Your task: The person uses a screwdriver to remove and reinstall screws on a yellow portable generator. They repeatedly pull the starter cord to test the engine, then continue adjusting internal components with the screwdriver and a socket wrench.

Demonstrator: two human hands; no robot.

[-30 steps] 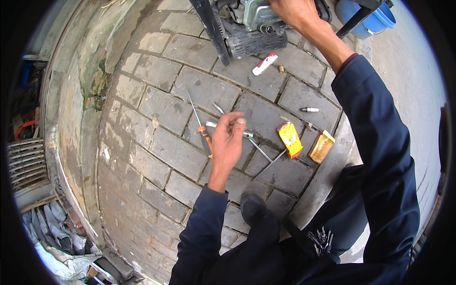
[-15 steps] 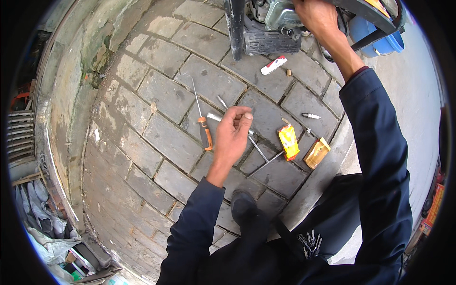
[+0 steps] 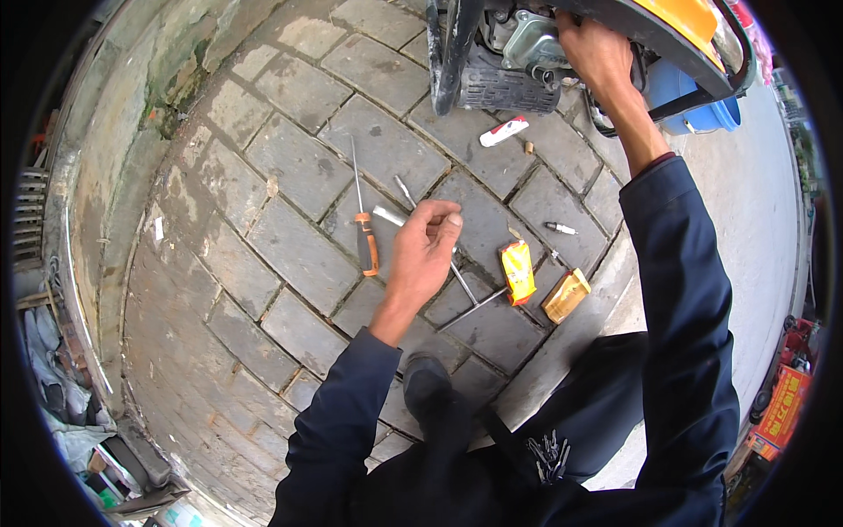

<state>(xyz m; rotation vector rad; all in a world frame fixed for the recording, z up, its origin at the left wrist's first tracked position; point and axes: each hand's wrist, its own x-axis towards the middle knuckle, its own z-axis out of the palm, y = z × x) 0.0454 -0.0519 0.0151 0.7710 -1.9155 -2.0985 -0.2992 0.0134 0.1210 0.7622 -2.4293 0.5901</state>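
My left hand [image 3: 423, 252] hovers over the paving with its fingers curled in and thumb against the index finger; nothing shows in it. Beneath it lies a T-handled spark plug wrench [image 3: 468, 287], partly hidden by the hand. My right hand [image 3: 597, 54] reaches into the framed engine machine [image 3: 537, 39], beside the metal engine cover; its fingertips are hidden. A screwdriver [image 3: 364, 237] with an orange and black handle lies left of my left hand. To the right are a spark plug [image 3: 560, 227], a yellow and red packet [image 3: 518, 274] and a golden-brown small box [image 3: 566, 296].
A white and red tube [image 3: 504, 131] and a small tan cylinder [image 3: 529, 148] lie near the machine. Behind it stands a blue bucket [image 3: 702, 110]. A stone kerb [image 3: 562, 347] runs along the right, and a mossy wall [image 3: 167, 79] along the left. My shoe [image 3: 427, 382] rests on the paving.
The view has shifted slightly, so the machine shows more and the floor items sit a little further left. My left hand stays curled above the wrench; my right hand remains at the engine.
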